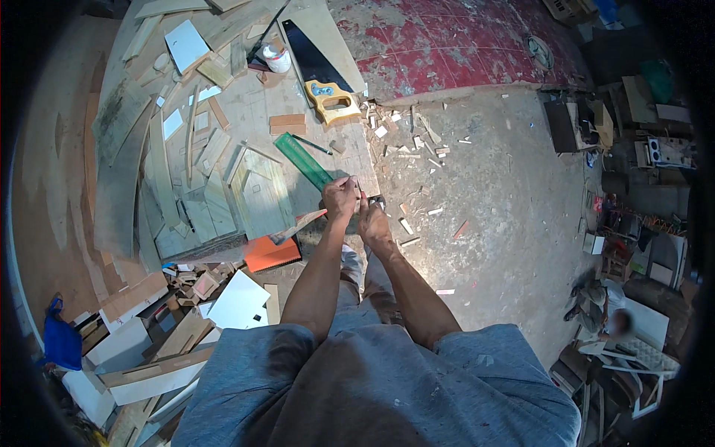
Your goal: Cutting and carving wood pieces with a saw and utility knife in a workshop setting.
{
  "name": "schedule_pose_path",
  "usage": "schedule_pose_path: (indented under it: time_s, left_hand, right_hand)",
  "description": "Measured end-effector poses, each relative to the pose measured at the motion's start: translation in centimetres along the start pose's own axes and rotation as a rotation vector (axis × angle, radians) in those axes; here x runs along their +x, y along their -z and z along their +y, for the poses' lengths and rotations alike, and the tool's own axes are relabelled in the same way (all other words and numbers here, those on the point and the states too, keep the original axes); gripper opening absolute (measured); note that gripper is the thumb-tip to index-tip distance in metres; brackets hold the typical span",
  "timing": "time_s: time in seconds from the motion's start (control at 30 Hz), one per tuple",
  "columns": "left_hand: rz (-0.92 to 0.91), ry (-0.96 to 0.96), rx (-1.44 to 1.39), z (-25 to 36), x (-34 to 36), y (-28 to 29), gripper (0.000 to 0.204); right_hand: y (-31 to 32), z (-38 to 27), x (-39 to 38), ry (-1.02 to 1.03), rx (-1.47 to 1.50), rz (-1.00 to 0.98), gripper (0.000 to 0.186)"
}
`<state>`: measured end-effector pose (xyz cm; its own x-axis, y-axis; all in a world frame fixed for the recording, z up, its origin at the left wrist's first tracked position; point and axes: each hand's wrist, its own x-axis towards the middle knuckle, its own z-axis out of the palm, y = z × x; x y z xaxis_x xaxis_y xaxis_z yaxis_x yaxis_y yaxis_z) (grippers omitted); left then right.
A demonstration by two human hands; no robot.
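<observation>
At the right edge of the wooden worktop, my left hand is closed, its fingertips around a small pale piece that is mostly hidden. Against it my right hand is closed too, gripping something with a bit of red and a dark end showing; its kind cannot be made out. A green ruler lies slantwise on the worktop, its near end by my left hand. Beside the ruler rests a dark pencil. Small wood blocks lie just beyond it.
A handsaw with a yellow handle and a white tub stand farther back. Wood offcuts cover the worktop's left. An orange box and scrap boards are below. Chips litter the concrete floor; a person is far right.
</observation>
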<state>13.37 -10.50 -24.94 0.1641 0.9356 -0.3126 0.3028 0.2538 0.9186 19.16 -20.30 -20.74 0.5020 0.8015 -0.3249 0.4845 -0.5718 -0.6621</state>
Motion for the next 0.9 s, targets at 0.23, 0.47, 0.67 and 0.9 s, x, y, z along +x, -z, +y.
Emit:
schedule_pose_path:
  time_s: [0.23, 0.47, 0.67, 0.9]
  left_hand:
    - [0.006, -0.083, 0.043, 0.9, -0.4, -0.5, 0.028]
    - [-0.088, -0.181, 0.062, -0.7, -0.2, 1.0, 0.026]
    - [-0.078, -0.029, 0.102, 2.8, -1.0, -0.4, 0.020]
    - [-0.067, -0.234, 0.128, -0.7, 0.1, 1.6, 0.021]
  right_hand:
    - [-0.8, 1.1, 0.4, -0.156, 0.102, -0.011, 0.050]
    - [-0.4, 0.7, 0.4, 0.060, -0.044, -0.035, 0.054]
    - [-1.2, 2.1, -0.5, -0.058, 0.221, 0.083, 0.065]
    - [-0.1, 0.3, 0.7, -0.107, 0.042, -0.012, 0.059]
